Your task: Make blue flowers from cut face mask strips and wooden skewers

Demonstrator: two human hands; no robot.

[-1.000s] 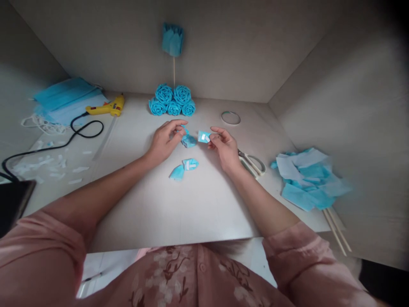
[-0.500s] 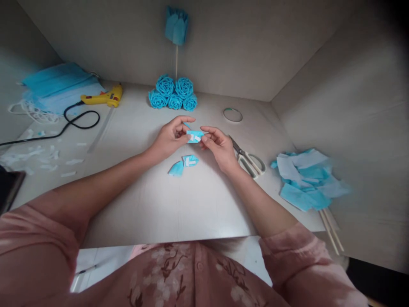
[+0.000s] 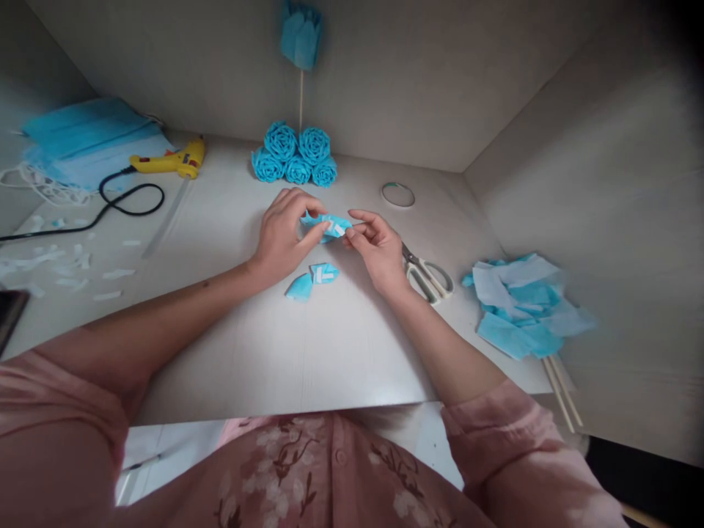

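Observation:
Between my two hands is a small blue fabric piece (image 3: 335,226) with white strips of tape on its face. The fingers and thumb of my left hand (image 3: 289,231) pinch its left part, where more blue material shows behind the thumb. At its right end my right hand (image 3: 377,246) grips the edge between thumb and forefinger. Just below on the table lie a plain blue petal-shaped piece (image 3: 300,287) and a second blue piece with white tape strips (image 3: 324,273). Scissors with white handles (image 3: 426,275) rest beside my right wrist, partly hidden by it.
Rolled blue rosettes (image 3: 298,155) are stacked at the back, below a blue flower on a stick (image 3: 301,37). A yellow glue gun (image 3: 170,159), blue masks (image 3: 93,139) and white scraps (image 3: 60,264) lie left. A tape ring (image 3: 398,195), blue cut pieces (image 3: 520,304) and sticks (image 3: 562,392) are right.
My left hand has turned over the piece, its fingers now curled further around it, and more blue material shows. The right hand keeps its pinch. The whole view has shifted slightly.

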